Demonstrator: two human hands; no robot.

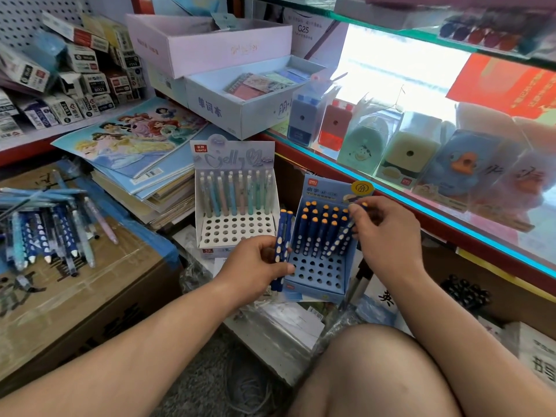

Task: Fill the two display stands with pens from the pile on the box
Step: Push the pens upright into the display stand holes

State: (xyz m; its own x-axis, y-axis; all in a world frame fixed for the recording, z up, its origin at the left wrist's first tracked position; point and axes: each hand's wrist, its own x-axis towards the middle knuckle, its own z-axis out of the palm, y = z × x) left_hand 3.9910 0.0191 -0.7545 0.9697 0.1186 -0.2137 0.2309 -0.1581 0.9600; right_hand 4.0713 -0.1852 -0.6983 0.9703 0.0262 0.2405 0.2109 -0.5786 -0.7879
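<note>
Gripping two navy pens (282,236), left hand (255,266); right hand (388,233) pinching third pen (338,237), top hidden.

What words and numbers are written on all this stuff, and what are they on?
"LANTU": red tag on the white display stand.
"Jelly": that stand's header card.
"G25": white box at the back.
"单词本": pale blue box.
"8001": small carton, left shelf.
Too blurred to read: the blue display stand header, the red sign.
</note>
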